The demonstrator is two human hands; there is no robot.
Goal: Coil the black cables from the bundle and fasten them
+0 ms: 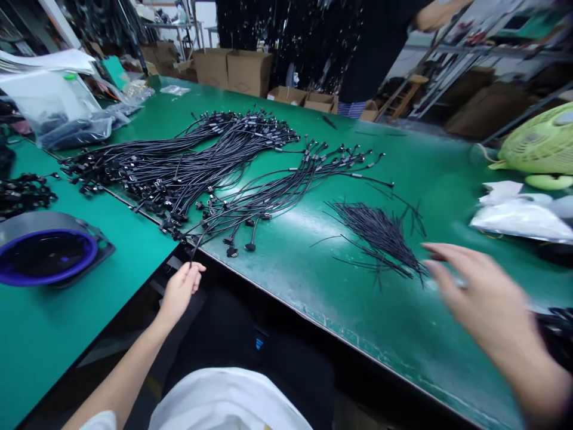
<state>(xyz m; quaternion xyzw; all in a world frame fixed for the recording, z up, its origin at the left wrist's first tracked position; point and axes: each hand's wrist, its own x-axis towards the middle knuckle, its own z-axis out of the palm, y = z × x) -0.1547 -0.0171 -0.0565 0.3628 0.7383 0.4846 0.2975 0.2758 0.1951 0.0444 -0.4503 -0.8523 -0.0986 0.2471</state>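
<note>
The left hand (pixel 181 289) is gripping a cable (pixel 194 249) (partly hidden), the blurred right hand (pixel 486 292) hovering beside black ties (pixel 378 232), grip unclear.

Black cable (pixel 193 254) pinched in the left hand (pixel 179 291), thin black strips (pixel 378 230) just lying in a messy pile.

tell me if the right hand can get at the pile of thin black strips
Likely yes: the right hand looks open, with its fingertips close to one end of the pile of thin black strips, and nothing visible blocks the way.
</note>
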